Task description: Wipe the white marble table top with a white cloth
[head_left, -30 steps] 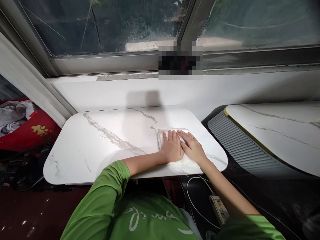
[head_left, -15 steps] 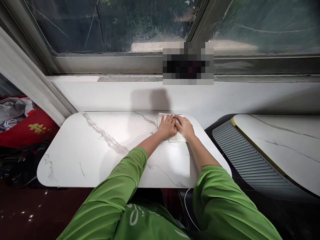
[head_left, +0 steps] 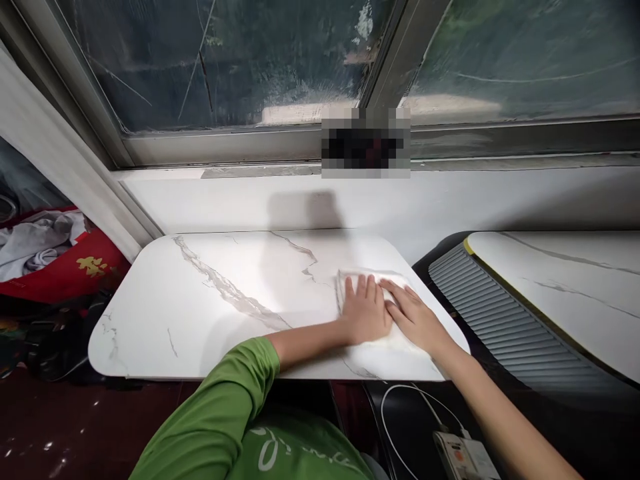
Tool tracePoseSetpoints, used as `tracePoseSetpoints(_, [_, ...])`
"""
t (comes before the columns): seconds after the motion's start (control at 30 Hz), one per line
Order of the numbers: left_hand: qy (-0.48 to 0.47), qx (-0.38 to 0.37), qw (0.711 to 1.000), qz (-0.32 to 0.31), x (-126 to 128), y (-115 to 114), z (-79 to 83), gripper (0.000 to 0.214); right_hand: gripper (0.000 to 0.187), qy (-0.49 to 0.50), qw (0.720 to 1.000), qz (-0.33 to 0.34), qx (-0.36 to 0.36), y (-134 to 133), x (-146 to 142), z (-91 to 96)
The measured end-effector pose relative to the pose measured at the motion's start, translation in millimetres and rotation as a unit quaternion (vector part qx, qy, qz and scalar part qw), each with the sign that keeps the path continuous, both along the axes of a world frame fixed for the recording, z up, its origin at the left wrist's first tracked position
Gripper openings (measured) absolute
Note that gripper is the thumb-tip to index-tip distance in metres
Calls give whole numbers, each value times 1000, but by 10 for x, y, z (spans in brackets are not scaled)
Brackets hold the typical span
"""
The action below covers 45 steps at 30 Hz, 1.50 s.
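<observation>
A folded white cloth [head_left: 399, 341] lies flat against the right part of a white marble-patterned tabletop [head_left: 150, 293]. My left hand [head_left: 367, 313] rests palm down on the cloth, fingers stretched forward and spread. Beside it, my right hand [head_left: 414, 319] also lies flat on the cloth, its fingers extended toward the left hand. The two hands are very close together, and their palms and fingers cover much of the cloth.
On the right stands another marble-patterned table [head_left: 565, 267] with a grey ribbed side [head_left: 500, 320]. A white power strip [head_left: 460, 453] with cables sits below the near edge. At left is a red bag [head_left: 75, 267] holding pale fabric. A window [head_left: 240, 67] rises behind.
Both hands and the cloth have slid toward me and to the right across the tabletop. My right forearm now reaches in from farther right, and the power strip has come into view.
</observation>
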State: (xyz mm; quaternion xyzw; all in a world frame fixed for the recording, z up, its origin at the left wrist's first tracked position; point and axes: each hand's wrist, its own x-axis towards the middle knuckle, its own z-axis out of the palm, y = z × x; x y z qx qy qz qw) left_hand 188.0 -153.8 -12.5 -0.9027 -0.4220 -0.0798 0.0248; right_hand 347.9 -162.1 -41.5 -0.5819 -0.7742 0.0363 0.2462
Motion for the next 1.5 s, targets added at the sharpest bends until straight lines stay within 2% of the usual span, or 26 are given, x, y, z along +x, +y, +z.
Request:
tracePoseSetpoints(0.1, [2,2,999,-34,108,-353,6,61,47,8,1000,-17,-18,-405,186,-40])
tracePoseSetpoints(0.17, [4,-12,999,-41,180,-475,24,61,47,7,999,-34,-18,-562,254,-71])
tracePoseSetpoints(0.23, [5,-21,999,-44,236,-503,46,61,48,-2,999,-53,-9,-606,284,-100])
tracePoseSetpoints(0.33, [5,-20,999,-47,283,-406,68,61,50,-13,998,-59,10,-481,302,-123])
tracePoseSetpoints(0.47, [5,-16,999,-36,321,-101,75,61,50,-1,998,-54,20,-106,319,-93])
tracePoseSetpoints(0.63, [-19,-9,999,-31,394,486,14,57,47,35,996,-76,25,482,268,-15])
tracePoseSetpoints(0.83, [-20,-77,997,5,471,1186,-35,57,42,28,996,-82,-16,1174,193,60])
tracePoseSetpoints(0.93, [-16,-85,996,5,463,1417,-18,56,41,25,995,-98,-11,1396,166,58])
tracePoseSetpoints(1.07, [-16,-66,998,-1,414,1597,-16,55,41,29,994,-109,13,1537,130,28])
tracePoseSetpoints(1.17, [-9,-65,998,-6,384,1639,-18,55,43,26,994,-108,16,1559,119,14])
tracePoseSetpoints(1.3, [-6,-71,997,1,354,1583,0,56,45,24,994,-101,23,1501,104,10])
tracePoseSetpoints(1.4, [-1,-76,997,8,294,1461,25,56,47,20,995,-99,21,1369,38,21])
tracePoseSetpoints(1.5, [6,-72,997,-7,147,1229,40,55,48,19,995,-101,16,1101,-103,46])
